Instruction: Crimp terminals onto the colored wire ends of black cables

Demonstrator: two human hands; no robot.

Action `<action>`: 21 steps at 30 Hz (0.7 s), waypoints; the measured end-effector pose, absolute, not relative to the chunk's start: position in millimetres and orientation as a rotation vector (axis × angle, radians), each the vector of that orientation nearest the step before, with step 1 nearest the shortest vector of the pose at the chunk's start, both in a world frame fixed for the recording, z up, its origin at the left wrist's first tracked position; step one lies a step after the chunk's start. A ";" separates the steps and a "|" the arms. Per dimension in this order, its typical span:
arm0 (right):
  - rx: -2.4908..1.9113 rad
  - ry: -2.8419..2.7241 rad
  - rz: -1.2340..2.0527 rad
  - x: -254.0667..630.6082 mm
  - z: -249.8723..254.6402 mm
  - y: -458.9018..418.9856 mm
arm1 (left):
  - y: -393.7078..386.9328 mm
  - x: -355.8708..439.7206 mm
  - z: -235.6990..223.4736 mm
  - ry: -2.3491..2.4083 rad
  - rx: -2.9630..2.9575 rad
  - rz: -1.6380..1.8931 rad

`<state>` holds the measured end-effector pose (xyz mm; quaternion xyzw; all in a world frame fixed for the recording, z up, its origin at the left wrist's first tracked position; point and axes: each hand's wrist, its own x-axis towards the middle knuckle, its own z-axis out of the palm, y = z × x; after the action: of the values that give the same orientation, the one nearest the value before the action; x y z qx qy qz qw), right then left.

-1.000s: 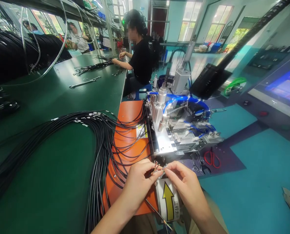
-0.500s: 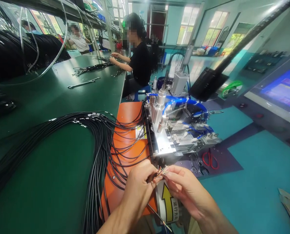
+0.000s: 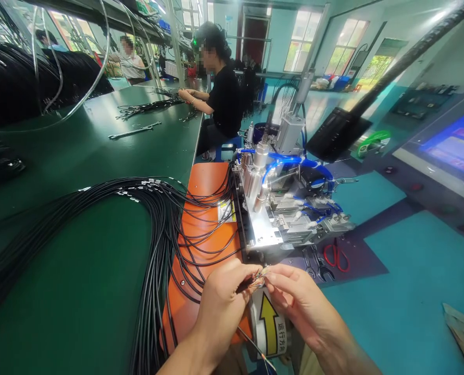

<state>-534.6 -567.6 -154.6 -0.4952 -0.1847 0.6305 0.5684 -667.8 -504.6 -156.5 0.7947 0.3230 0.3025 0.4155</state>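
My left hand (image 3: 226,294) pinches the stripped end of a black cable, where thin coloured wires (image 3: 258,280) fan out past the thumb. Fingertips of my right hand (image 3: 294,291) are closed on the tips of those same wires, close against the left hand. Below the left wrist a black cable (image 3: 251,341) hangs out, its bare coloured ends pointing down. Beneath both hands is a round white part with a yellow arrow (image 3: 270,317). Left of them, a thick bundle of black cables (image 3: 153,250) drapes over an orange plate (image 3: 204,179).
Just beyond my hands stands a metal machine (image 3: 271,208) with blue air hoses. Red-handled scissors (image 3: 336,258) and wrenches (image 3: 322,264) lie to its right. A screen (image 3: 456,148) is at the far right. Across the green table (image 3: 99,156) a co-worker (image 3: 226,99) in black sits handling cables.
My two hands stay together at the wire ends, with only a small shift of the fingertips. The view has tilted slightly. The seated co-worker's hands have come closer together.
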 end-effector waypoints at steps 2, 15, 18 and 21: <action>-1.234 -0.496 1.427 -535.5 -153.9 -567.7 | -504.2 -666.9 -156.2 0.823 1.923 0.745; -1.646 -0.991 1.000 -531.6 -149.2 -566.3 | -501.4 -662.3 -160.3 0.878 2.014 0.681; -1.656 -1.042 0.973 -526.9 -148.9 -566.0 | -502.1 -661.6 -159.2 0.872 2.004 0.666; -1.635 -1.013 0.998 -525.3 -149.6 -565.6 | -501.9 -661.3 -159.5 0.879 1.998 0.667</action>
<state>-525.3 -565.6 -149.6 -0.6666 -0.4132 0.4069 0.4684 -661.3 -501.9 -159.5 0.7959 0.3499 0.2657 0.4165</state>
